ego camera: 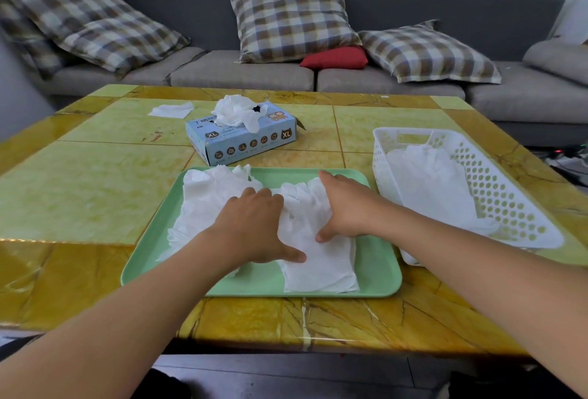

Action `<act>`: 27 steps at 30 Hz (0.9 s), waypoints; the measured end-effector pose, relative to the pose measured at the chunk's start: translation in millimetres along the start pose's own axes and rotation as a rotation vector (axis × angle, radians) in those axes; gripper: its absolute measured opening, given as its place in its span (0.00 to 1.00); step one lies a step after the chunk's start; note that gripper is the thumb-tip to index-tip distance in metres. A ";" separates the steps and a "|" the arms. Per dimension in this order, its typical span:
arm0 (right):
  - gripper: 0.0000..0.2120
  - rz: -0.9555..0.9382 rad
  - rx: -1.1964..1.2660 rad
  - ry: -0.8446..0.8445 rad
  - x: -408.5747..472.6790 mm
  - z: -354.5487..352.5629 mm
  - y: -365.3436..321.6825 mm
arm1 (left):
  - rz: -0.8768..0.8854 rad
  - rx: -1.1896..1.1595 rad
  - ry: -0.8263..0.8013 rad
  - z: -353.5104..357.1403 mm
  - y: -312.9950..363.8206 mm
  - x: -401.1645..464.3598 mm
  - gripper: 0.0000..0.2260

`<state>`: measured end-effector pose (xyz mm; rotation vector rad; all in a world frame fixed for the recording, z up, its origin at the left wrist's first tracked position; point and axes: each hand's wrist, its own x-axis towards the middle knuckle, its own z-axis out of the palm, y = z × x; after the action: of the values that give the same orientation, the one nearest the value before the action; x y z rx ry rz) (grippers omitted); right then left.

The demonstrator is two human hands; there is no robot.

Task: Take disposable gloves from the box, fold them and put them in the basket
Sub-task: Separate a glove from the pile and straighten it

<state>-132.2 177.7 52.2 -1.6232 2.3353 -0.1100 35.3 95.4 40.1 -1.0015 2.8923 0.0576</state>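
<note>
- Head view showed a pale green rectangular plastic tray (375, 274) lying near the front edge of a yellow-green marble-patterned tabletop (92, 195).
- On the tray's right half lay a flat white translucent disposable glove (321, 265), its cuff reaching toward the tray's front rim.
- The left hand (254, 226) rested palm-down on that glove's left edge, fingers fairly straight and close together, thumb spread out to the side and pressing the material.
- The right hand (346, 207) pressed on the glove's right edge, fingers extended toward the far rim, thumb pointing back toward the person; neither hand curled around anything.
- Under the left hand, on the tray's left half, spread a rumpled pile of white disposable gloves (203, 204).
- Just beside the tray, by the tabletop's right edge, stood a white perforated plastic basket (496, 195), with folded white gloves (429, 176) inside.
- Beyond the tray's far rim sat a light blue cardboard glove box marked XL (241, 141), a bunch of white gloves (237, 110) poking out of its top opening.
- Toward the far left corner lay a single flat white glove (171, 110).
- Past the far edge stood a grey sofa (241, 75) with plaid cushions (292, 16) and a small red cushion (335, 57).
</note>
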 end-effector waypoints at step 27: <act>0.02 -0.375 0.419 0.039 -67.5 -18.2 9.1 | 0.417 -0.768 -0.264 -29.8 -19.1 -17.8 0.30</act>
<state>-124.0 241.7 80.7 -1.8127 1.8386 -0.6662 59.2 89.5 71.2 -0.3567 2.7755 1.2841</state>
